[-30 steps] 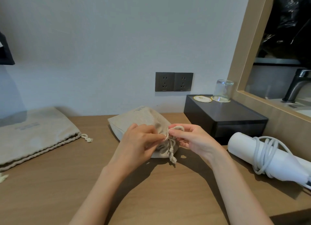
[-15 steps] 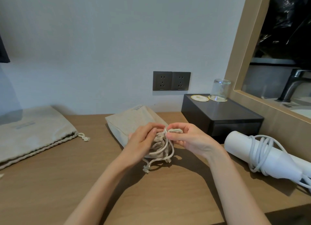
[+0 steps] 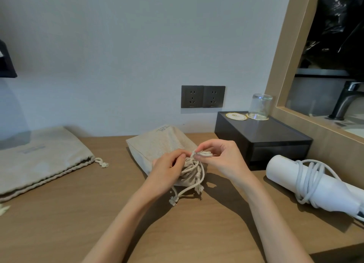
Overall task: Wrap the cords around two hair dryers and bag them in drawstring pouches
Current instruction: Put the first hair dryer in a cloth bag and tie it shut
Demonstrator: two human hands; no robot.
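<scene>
A filled beige drawstring pouch (image 3: 159, 146) lies in the middle of the wooden desk (image 3: 78, 213), its mouth gathered toward me. My left hand (image 3: 167, 169) pinches the bunched neck and cord there. My right hand (image 3: 218, 158) pinches a loop of the pouch's drawstring (image 3: 192, 185) just above the neck; the cord's knotted ends trail onto the desk. A white hair dryer (image 3: 323, 189) with its cord wrapped around the barrel lies at the right. A second, flat beige pouch (image 3: 37, 160) lies at the far left.
A black box (image 3: 264, 138) stands behind the pouch to the right, with an upturned glass (image 3: 260, 106) and a coaster on top. Two wall sockets (image 3: 202, 96) sit above the desk. A wood-framed opening at the right shows a sink tap (image 3: 344, 99).
The drawstring has been wound around the pouch's neck and one knotted end now trails lower onto the desk. My right hand has lifted slightly with a loop of cord.
</scene>
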